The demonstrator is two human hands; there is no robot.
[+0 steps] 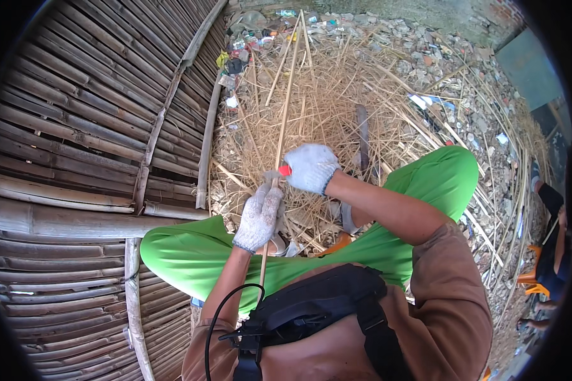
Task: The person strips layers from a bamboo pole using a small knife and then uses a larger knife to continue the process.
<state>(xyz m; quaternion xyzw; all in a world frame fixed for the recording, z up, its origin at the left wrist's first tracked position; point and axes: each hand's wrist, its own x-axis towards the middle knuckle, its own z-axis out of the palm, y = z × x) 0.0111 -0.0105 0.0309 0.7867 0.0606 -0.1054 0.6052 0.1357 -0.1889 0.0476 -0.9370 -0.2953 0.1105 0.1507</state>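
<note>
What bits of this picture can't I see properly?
In the head view:
Most of the red handle: inside the gloved right hand.
Part of the thin stick: covered by the gloved left hand.
Much of another person: cut off by the picture's dark edge.
Some litter: too small to identify.

Left of the left hand (257, 216) I see a wall of weathered bamboo poles (82, 124); ahead of the right hand (311, 168), rubble-strewn ground (473, 98) under pale straw-like litter (327, 95) runs up to a grey, stained wall (394, 19). Even, soft light lies over the ground.
</note>
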